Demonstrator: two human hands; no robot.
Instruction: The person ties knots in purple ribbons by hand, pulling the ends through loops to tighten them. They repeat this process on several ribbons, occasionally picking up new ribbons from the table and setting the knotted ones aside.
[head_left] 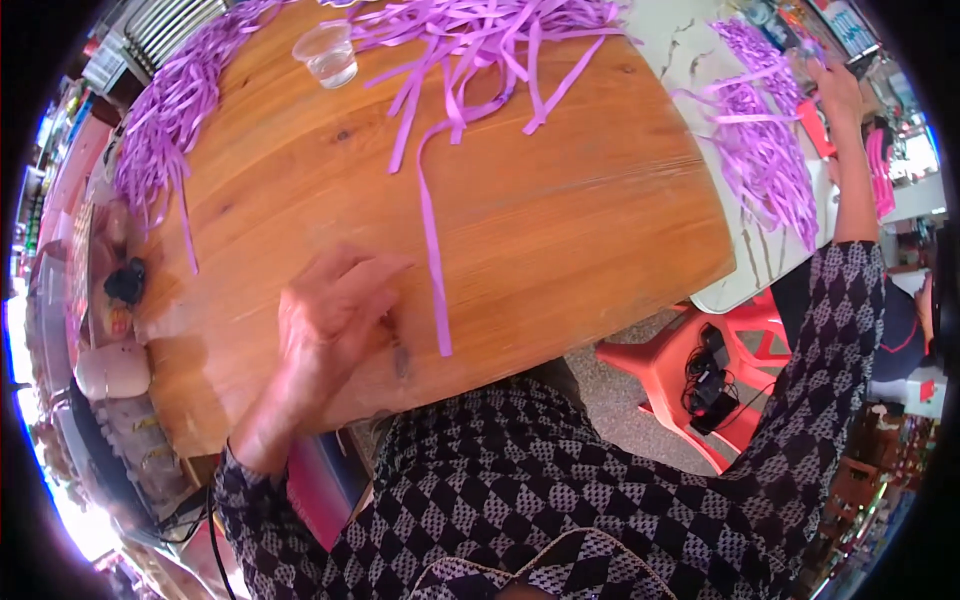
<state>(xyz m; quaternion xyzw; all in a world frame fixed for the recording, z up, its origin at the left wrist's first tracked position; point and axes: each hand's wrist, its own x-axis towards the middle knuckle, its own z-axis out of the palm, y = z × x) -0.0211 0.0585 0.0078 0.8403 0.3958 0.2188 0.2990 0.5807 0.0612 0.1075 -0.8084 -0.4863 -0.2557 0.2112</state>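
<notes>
My left hand (335, 305) hovers over the near left of the wooden table, its fingers loosely bent, thumb and index apart, nothing between them. A single purple ribbon strip (430, 240) lies to its right, running back to a heap of purple ribbons (490, 35) at the far edge. My right arm stretches to the far right, where my right hand (838, 90) is beside a long bundle of purple ribbons (760, 150) on a white marbled surface. Its fingers are drawn together; a small purplish bit shows at the tips, too small to name.
Another purple ribbon bundle (180, 130) drapes along the table's left side. A clear plastic cup (330, 60) stands near the back. Below right, a red plastic stool (660, 370) carries black cables and adapters (710, 385). Packed goods line the right edge.
</notes>
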